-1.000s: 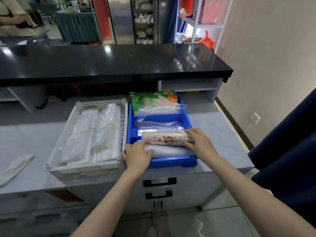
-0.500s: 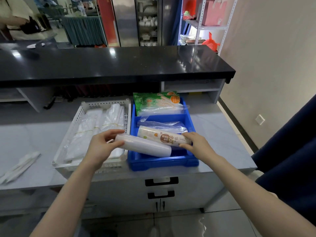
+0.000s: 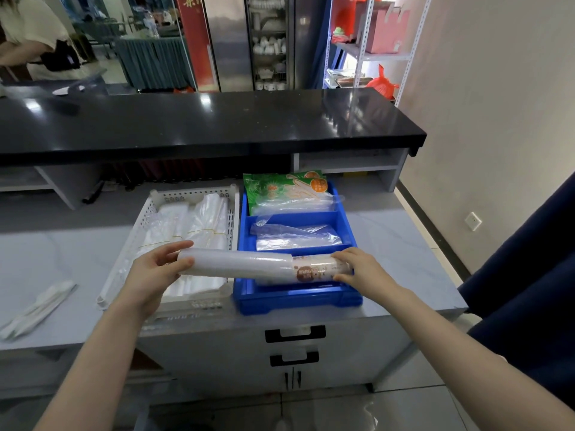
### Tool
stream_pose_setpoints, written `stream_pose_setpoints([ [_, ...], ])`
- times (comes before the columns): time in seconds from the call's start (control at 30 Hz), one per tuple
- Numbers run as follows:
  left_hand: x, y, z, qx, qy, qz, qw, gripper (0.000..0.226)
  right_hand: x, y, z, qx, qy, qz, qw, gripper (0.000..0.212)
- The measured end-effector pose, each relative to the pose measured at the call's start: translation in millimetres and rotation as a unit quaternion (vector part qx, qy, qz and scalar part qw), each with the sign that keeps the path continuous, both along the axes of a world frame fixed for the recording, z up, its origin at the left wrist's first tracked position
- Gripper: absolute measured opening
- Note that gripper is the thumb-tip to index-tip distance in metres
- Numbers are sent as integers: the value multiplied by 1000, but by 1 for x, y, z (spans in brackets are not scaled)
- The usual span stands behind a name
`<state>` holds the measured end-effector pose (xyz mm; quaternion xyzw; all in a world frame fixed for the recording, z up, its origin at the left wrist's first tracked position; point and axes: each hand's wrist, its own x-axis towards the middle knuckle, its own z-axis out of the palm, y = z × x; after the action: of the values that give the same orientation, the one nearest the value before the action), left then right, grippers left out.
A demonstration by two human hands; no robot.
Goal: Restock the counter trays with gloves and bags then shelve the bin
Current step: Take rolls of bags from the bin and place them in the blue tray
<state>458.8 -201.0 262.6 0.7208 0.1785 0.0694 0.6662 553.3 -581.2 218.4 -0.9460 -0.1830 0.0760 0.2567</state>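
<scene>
A blue divided tray [image 3: 298,298] sits on the grey counter beside a white perforated tray [image 3: 189,194] filled with banded clear bags [image 3: 199,225]. My left hand [image 3: 152,272] holds the end of a plain white bag roll [image 3: 236,262], lifted over the gap between the trays. My right hand [image 3: 364,272] holds a labelled bag roll [image 3: 314,270] low over the blue tray's front compartment. The two rolls overlap end to end. Green glove packets [image 3: 286,189] fill the blue tray's back compartment. Loose clear bags [image 3: 298,237] lie in its middle one.
A black raised countertop [image 3: 211,122] runs behind the trays. Folded white bags [image 3: 37,306] lie at the counter's left. Drawers with black handles [image 3: 295,332] are below. A dark blue curtain [image 3: 529,275] hangs at right. A person stands far left behind the counter.
My left hand lifted the plain white roll out of the blue tray's front compartment and carried it leftward. My right hand stayed on the labelled roll, which now sits lower and nearer.
</scene>
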Motion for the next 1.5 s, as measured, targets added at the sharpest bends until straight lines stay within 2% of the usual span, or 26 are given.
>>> stream_pose_setpoints([
  [0.1,5,-9,1,-9,0,12,1000,27,0,3,0,-25,24,28,999,53],
  [0.2,15,-33,-1,-7,0,9,1000,28,2,6,0,-18,38,26,999,49],
  [0.27,23,-48,-6,-3,3,11,1000,30,2,5,0,27,26,-8,999,52],
  [0.33,29,-62,-13,0,3,14,1000,30,3,3,3,89,6,-46,995,63],
  [0.4,37,-76,-19,2,0,11,1000,30,4,3,6,134,3,-40,990,73],
  [0.5,45,-99,-26,18,1,-15,1000,27,5,10,7,88,-23,0,996,70],
  [0.57,49,-110,-33,53,5,-41,998,23,7,11,3,29,-53,-6,998,58],
  [0.63,51,-115,-39,125,17,-71,990,20,10,6,-2,15,-57,-15,998,46],
  [0.77,52,-114,-49,285,11,-145,947,22,16,-5,-3,3,-42,-6,999,39],
  [0.97,64,-100,-48,370,-16,-166,914,15,30,11,5,32,-5,-7,999,31],
  [1.07,68,-93,-51,390,-26,-152,908,13,37,27,4,54,21,5,998,25],
  [1.23,77,-69,-54,348,-21,-80,934,5,56,59,9,67,14,8,998,16],
  [1.33,77,-39,-56,348,-13,4,938,9,69,86,13,67,-8,36,997,20],
  [1.5,71,12,-55,370,-13,133,919,20,86,163,10,26,-29,125,991,33],
])
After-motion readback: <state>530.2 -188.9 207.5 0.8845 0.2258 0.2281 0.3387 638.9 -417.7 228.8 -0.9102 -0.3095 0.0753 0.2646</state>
